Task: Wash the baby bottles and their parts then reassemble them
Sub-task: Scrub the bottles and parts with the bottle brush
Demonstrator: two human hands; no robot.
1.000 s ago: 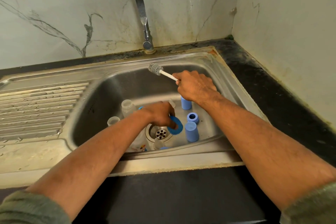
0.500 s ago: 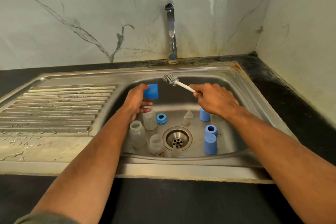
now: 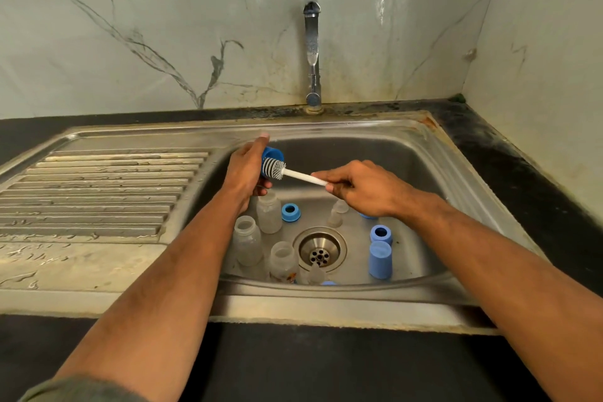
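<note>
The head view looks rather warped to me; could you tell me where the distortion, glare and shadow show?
Head view: wide-angle bending curves the sink rim and the counter's front edge; glare streaks the marble wall right of the tap, with softer sheen on the draining board; the basin's far wall lies in shadow; both hands, the left hand and right hand, look sharp, as does the brush.

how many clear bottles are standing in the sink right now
3, all left of the drain: one bottle at the back beside the blue ring, one left of it, one nearest the front rim. Small clear teats lie nearby; the arms may hide more.
</note>
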